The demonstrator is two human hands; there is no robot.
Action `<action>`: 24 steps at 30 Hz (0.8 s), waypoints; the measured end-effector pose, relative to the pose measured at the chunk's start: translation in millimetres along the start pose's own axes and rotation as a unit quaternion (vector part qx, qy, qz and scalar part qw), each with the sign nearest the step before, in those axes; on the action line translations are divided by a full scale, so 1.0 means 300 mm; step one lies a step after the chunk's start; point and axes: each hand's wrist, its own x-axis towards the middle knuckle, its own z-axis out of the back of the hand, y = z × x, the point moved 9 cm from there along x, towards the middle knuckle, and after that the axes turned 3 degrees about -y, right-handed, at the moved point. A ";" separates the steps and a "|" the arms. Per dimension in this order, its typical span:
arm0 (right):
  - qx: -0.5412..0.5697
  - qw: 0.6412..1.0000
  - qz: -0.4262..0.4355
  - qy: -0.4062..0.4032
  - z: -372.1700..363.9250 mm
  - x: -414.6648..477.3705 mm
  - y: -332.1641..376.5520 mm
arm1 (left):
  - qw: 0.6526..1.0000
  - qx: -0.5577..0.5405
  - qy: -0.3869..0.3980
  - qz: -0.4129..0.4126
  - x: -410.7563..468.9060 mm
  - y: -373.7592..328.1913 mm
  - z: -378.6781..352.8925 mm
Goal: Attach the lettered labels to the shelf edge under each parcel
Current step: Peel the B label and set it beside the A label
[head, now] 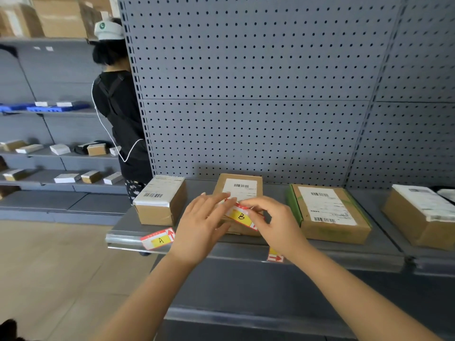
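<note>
Holding label B (240, 216) up over the shelf's front edge (332, 254), just in front of the middle parcel (240, 187). Pinching its right end with the curled fingers of the right hand (273, 222). Touching its left end with the straight fingers of the left hand (202, 222). Already stuck on the front edge near the left corner, under the left parcel (160, 200): label A (159, 239).

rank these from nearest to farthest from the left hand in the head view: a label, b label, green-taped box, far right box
1. B label, at the left hand's fingertips.
2. A label, on the shelf edge, to its left.
3. Green-taped box, to the right.
4. Far right box, at the frame's edge.
</note>
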 end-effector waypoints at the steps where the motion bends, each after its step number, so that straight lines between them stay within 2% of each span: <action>1: 0.002 1.000 0.004 0.007 -0.003 0.001 -0.004 | 1.000 0.008 -0.008 -0.001 -0.001 -0.003 0.003; 6: -0.032 0.997 0.026 0.066 -0.033 -0.005 -0.033 | 0.999 0.025 -0.027 0.011 -0.029 0.005 0.004; 10: -0.144 0.980 0.056 0.123 -0.056 -0.033 -0.076 | 0.998 0.027 -0.010 0.047 -0.051 0.011 0.000; 15: -0.187 0.971 0.098 0.112 -0.045 -0.048 -0.079 | 0.998 0.027 0.002 0.063 -0.094 0.004 -0.014; 20: -0.267 0.946 0.157 0.096 -0.025 -0.074 -0.070 | 0.995 0.090 0.034 0.002 -0.239 -0.052 -0.067; 24: -0.294 0.935 0.168 0.103 -0.028 -0.100 -0.078 | 0.992 0.103 0.067 0.002 -0.332 -0.053 -0.117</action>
